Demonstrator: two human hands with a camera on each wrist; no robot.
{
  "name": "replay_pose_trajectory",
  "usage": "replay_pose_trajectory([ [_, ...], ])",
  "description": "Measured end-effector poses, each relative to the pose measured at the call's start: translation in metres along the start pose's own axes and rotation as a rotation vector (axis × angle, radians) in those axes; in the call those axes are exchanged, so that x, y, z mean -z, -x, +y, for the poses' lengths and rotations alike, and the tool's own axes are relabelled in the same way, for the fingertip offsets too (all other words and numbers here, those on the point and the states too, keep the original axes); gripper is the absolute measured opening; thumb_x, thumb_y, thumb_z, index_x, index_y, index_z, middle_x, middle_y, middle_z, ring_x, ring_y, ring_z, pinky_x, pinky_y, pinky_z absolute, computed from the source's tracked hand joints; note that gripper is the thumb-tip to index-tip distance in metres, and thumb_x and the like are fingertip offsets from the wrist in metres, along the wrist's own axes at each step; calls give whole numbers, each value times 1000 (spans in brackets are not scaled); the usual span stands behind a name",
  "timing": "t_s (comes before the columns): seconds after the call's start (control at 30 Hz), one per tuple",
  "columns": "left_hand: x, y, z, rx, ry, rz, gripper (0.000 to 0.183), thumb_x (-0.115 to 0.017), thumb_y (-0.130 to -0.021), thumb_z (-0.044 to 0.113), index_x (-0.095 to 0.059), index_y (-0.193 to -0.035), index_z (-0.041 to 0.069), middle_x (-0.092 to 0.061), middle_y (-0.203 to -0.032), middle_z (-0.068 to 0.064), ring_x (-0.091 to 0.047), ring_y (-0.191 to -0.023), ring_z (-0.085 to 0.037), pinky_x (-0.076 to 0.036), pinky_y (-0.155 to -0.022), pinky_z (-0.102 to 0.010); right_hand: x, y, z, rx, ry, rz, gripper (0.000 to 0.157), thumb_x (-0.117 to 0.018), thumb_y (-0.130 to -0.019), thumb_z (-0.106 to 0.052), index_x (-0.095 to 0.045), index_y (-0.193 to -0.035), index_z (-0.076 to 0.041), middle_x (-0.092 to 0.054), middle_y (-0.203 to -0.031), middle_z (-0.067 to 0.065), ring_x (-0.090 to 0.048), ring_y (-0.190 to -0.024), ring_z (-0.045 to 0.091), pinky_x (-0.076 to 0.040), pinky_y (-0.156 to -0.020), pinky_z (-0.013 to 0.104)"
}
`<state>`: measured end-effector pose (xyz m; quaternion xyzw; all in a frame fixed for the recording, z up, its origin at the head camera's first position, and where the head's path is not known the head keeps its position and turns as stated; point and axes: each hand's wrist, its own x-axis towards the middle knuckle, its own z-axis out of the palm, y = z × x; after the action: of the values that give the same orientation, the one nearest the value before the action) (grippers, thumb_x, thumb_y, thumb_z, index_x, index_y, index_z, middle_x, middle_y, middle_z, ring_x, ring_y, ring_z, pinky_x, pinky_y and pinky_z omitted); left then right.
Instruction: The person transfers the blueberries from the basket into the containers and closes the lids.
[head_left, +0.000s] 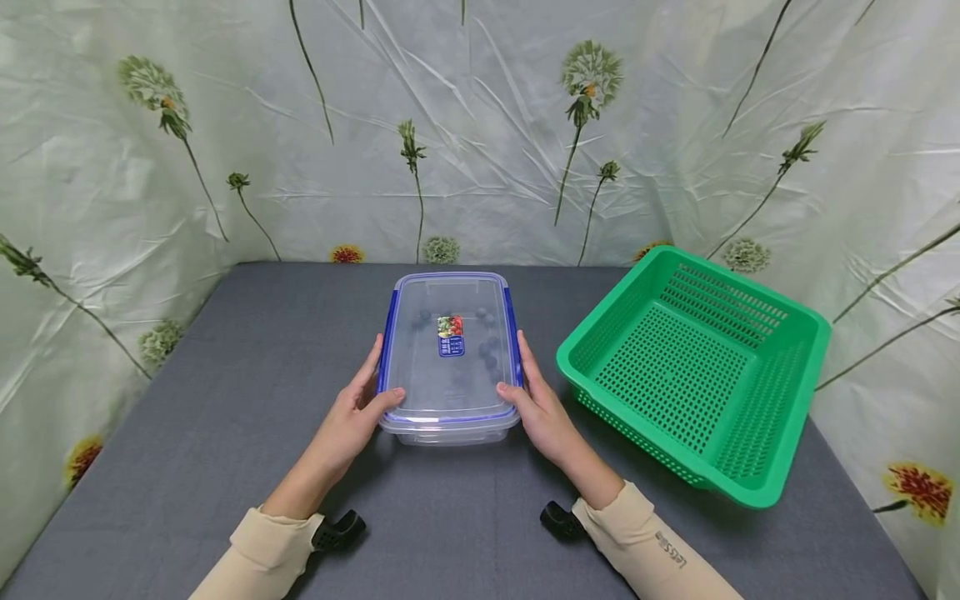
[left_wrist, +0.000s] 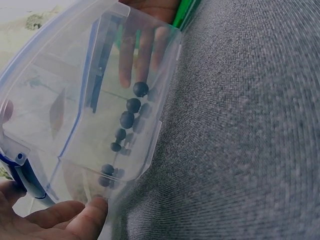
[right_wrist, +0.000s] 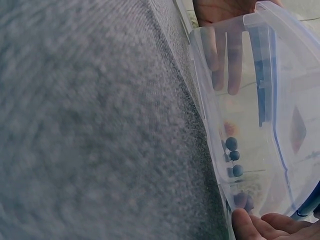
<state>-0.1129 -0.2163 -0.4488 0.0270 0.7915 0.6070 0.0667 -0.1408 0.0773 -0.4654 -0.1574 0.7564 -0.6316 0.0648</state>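
Observation:
A clear plastic food container (head_left: 450, 383) is in the middle of the table in the head view, its lid on and blue latches along both long sides. A small printed label (head_left: 451, 342) is on the lid. Through the wall, in the left wrist view, several dark round berries (left_wrist: 127, 119) show on the container's floor. My left hand (head_left: 351, 421) grips the container's left side, thumb over the lid's rim and fingers along the wall. On the opposite side my right hand (head_left: 543, 419) holds it the same way.
To the right of the container stands a green perforated plastic basket (head_left: 780, 450), tilted away at an angle and with nothing seen in it. A grey cloth (head_left: 225, 467) covers the table. Behind hangs a flower-printed curtain (head_left: 495, 183).

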Motion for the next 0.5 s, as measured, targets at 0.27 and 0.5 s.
replay_pose_trajectory([
  [0.27,1,-10,-1,-3,13,-14,82,-60,-111,35,-5,-169,51,-14,-181,-11,-27,-162,-46,-24,-128,-68,2,-6,-1,-23,33,-17,84,-50,-111,-26,5,-174,-26,-2,-183,5,-15,-168,34,-15,-134,61],
  [0.5,3,-16,-2,17,0,-14,84,-61,-111,31,-3,-171,45,-18,-180,-14,-32,-161,-44,-25,-130,-66,2,-10,-7,-47,162,-5,83,-50,-112,-30,5,-174,-20,-2,-183,8,-10,-169,33,-13,-135,62],
])
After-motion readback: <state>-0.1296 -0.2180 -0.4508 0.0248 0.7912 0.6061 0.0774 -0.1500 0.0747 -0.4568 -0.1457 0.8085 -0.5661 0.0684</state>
